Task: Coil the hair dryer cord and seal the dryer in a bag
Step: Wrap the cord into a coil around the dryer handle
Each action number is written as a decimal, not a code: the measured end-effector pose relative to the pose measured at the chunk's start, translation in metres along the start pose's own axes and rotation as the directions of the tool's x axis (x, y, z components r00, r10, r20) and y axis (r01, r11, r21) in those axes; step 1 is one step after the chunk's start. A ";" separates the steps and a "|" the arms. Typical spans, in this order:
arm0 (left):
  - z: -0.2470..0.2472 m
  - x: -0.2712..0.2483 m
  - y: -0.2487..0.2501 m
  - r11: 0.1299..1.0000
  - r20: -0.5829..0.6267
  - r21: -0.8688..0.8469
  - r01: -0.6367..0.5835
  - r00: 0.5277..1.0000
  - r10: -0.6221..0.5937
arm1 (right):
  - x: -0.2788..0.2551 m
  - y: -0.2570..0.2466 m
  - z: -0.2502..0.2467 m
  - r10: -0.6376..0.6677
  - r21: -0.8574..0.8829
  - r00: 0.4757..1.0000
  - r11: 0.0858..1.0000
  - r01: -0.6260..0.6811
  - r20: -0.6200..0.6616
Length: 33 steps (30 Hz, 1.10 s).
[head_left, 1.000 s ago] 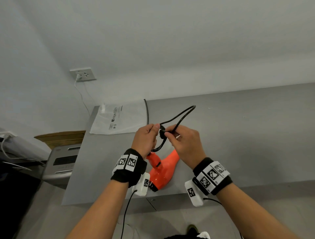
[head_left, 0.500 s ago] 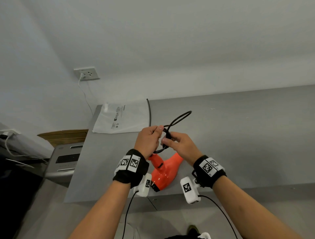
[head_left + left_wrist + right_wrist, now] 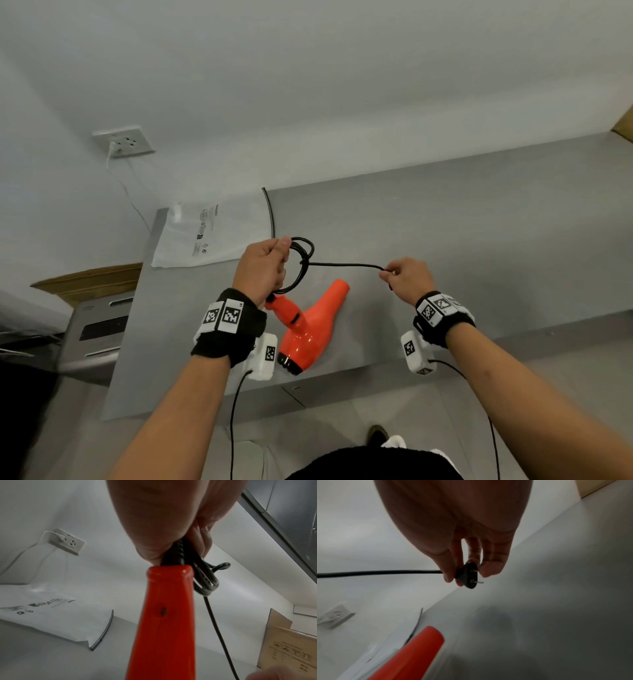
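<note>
Orange plastic hair dryer (image 3: pixel 310 329) lies on the grey table (image 3: pixel 479 240). My left hand (image 3: pixel 262 269) grips the coiled black cord (image 3: pixel 303 255); my right hand (image 3: pixel 406 279), now drawn away, pinches the plug (image 3: pixel 467 576), tightening the wrap. White bag (image 3: pixel 209 234) waits.

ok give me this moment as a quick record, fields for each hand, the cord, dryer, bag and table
left hand: grips the coiled loops of the cord
right hand: pinches the plug, prongs pointing away from the coil
cord: black, a few small loops at the left hand, one taut run across to the plug
hair dryer: orange, on the table below the hands
bag: white plastic, flat on the table's far left, dryer not in it
table: grey
</note>
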<state>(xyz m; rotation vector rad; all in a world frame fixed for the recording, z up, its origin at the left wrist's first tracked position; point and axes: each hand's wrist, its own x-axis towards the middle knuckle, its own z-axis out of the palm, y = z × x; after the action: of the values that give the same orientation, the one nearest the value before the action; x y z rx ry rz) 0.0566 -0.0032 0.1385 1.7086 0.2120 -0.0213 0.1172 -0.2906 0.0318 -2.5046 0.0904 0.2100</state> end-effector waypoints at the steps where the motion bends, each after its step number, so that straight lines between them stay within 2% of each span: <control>1: 0.000 0.001 0.000 1.000 0.002 0.002 -0.003 1.000 0.003 | 0.002 0.009 -0.001 0.037 -0.006 0.999 0.999 -0.037 -0.005; 4: 0.001 0.005 -0.003 1.000 0.009 0.014 -0.018 1.000 0.018 | 0.004 0.030 -0.007 0.145 0.002 0.989 0.989 -0.145 -0.036; 7: 0.004 0.006 -0.004 1.000 -0.002 0.024 -0.020 1.000 0.020 | 0.002 0.035 -0.016 0.267 0.087 0.962 0.961 -0.261 -0.059; 8: 0.005 0.007 -0.003 1.000 -0.008 0.019 -0.016 1.000 0.017 | -0.003 0.028 -0.019 0.305 0.201 0.952 0.935 -0.292 -0.034; 9: 0.006 0.007 -0.003 1.000 -0.014 0.013 -0.012 1.000 0.012 | -0.012 0.016 -0.022 0.323 0.387 0.946 0.869 -0.308 0.029; 10: 0.007 0.008 -0.002 1.000 -0.022 0.005 -0.007 1.000 0.007 | -0.023 0.001 -0.024 0.292 0.582 0.950 0.756 -0.300 0.110; 12: 0.009 0.008 0.001 1.000 -0.040 -0.006 0.003 0.999 -0.004 | -0.054 -0.042 -0.029 0.080 0.840 0.978 0.500 -0.208 0.195; 13: 0.010 0.008 0.002 1.000 -0.047 -0.007 0.009 0.999 -0.009 | -0.068 -0.063 -0.030 -0.036 0.892 0.985 0.431 -0.139 0.171; 14: 0.013 0.008 0.004 1.000 -0.050 -0.008 0.012 0.999 -0.013 | -0.079 -0.080 -0.029 -0.115 0.910 0.987 0.411 -0.054 0.110; 17: 0.021 0.007 0.008 1.000 -0.049 -0.002 0.005 0.999 -0.005 | -0.096 -0.120 -0.021 -0.190 0.843 0.978 0.511 0.169 -0.081; 21: 0.024 0.006 0.005 1.000 -0.079 0.015 -0.014 0.997 0.015 | -0.099 -0.140 -0.004 -0.270 0.655 0.945 0.682 0.324 -0.187; 24: 0.024 0.002 0.003 0.995 -0.108 0.081 -0.052 0.992 0.061 | -0.098 -0.144 0.011 -0.354 0.487 0.908 0.767 0.418 -0.223; 26: 0.025 -0.001 0.004 0.981 -0.103 0.170 -0.093 0.988 0.112 | -0.095 -0.146 0.018 -0.311 0.493 0.927 0.785 0.375 -0.210; 28: 0.023 -0.003 0.005 0.965 -0.079 0.229 -0.125 0.986 0.147 | -0.091 -0.146 0.022 -0.214 0.625 0.967 0.738 0.253 -0.139; 30: 0.021 -0.004 0.005 0.966 -0.048 0.221 -0.135 0.988 0.149 | -0.087 -0.146 0.026 -0.168 0.713 0.983 0.680 0.170 -0.074; 33: 0.018 -0.007 0.007 0.981 0.024 0.141 -0.132 0.991 0.130 | -0.082 -0.147 0.031 -0.109 0.728 0.994 0.680 0.090 -0.021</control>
<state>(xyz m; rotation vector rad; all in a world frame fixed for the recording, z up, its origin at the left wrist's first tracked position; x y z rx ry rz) 0.0532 -0.0226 0.1434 1.8610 0.0885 0.0499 0.0493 -0.1528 0.1062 -1.6888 0.0175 0.1223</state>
